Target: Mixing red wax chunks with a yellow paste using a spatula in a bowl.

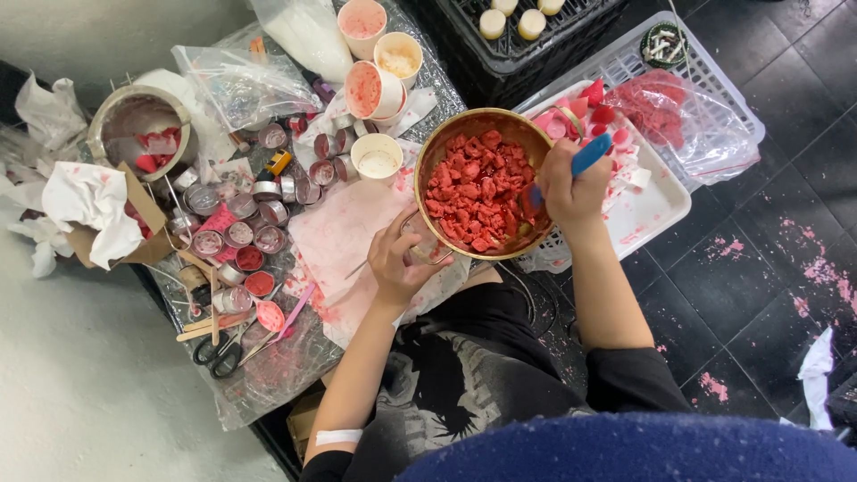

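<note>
Gripping the bowl (482,183) by its handle at frame centre, our left hand (402,254) is closed and steadies it. Just right, our right hand (571,187) is clenched on a blue tool (580,161) dipped into the red chunks (473,192). We judge we're mid-stir; next we need slow turns without spilling.

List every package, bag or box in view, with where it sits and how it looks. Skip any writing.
Clear plastic bag: top left of the table, crumpled, with a faint pink smear.
Clear plastic bag of red pieces: in the white basket on the right, beyond the right hand.
Brown cardboard box: left edge of the table, open, stuffed with white paper.
Black crate: top centre, holding pale round candles.
No screens or signs show.
</note>
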